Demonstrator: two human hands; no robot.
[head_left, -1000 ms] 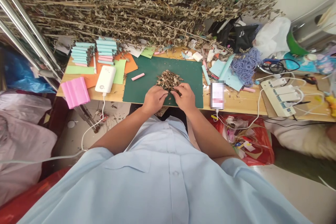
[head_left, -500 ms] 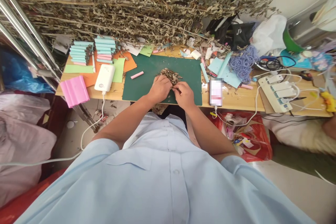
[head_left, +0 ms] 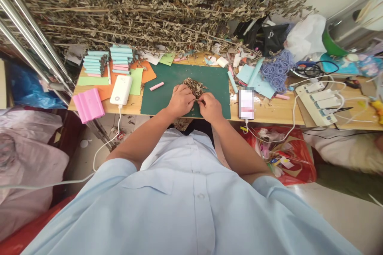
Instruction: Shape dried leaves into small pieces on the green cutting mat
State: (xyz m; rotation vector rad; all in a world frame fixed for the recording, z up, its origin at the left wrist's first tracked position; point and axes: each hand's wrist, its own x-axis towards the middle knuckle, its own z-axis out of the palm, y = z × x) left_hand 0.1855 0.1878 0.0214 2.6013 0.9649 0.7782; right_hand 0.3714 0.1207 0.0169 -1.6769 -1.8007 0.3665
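Heap of dried leaves (head_left: 196, 85) sits mid-mat, on green mat (head_left: 163, 101), before us. Our left hand (head_left: 181, 101) curls over heap's near edge, right hand (head_left: 211, 108) bent just beside; how tightly either closes, or on what, we cannot tell. Pink roll (head_left: 156, 86) lies mat's left; phone (head_left: 246, 103) beyond mat's right edge.

Before you: one pale wooden table (head_left: 271, 114). Centre: green mat (head_left: 161, 101), bearing a heap of dried leaves (head_left: 196, 87) and one pink roll (head_left: 157, 86). To your left: orange paper (head_left: 104, 93), light-green paper (head_left: 92, 81), creased pink sheet (head_left: 88, 105) overhanging the front edge. To your right: phone (head_left: 246, 105), pale-blue paper (head_left: 265, 89), tangled purple cord (head_left: 277, 71), white power strip (head_left: 317, 105).
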